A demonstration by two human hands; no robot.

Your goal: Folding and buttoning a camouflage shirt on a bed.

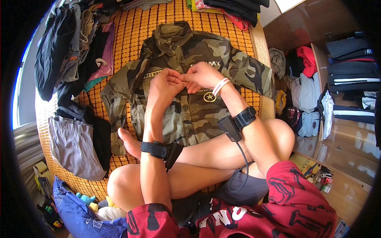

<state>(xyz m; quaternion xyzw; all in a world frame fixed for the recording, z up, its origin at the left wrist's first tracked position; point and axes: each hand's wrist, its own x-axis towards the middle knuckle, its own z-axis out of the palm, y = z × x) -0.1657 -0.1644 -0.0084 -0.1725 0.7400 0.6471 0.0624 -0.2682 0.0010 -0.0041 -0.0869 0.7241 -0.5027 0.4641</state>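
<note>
A camouflage button-up shirt (pixel 205 116) lies spread front up before me, its collar at the far end and its sleeves out to both sides. Over the middle of its chest, my left hand (pixel 166 84) and my right hand (pixel 202 77) meet at the button placket. The fingertips of both pinch a small part there; whether it is a button or the cloth edge is hidden by the fingers. Buttons show on the placket above and below my hands. Each wrist wears a black strap with a small device, and a white band circles the right wrist.
The shirt lies on a tile-patterned mat (pixel 128 32). Dark trousers (pixel 56 50) and a grey garment (pixel 74 148) lie at the left, folded clothes (pixel 232 6) at the far edge. An open wardrobe (pixel 348 148) with clothes stands right. A blue pillow (pixel 80 208) is at lower left.
</note>
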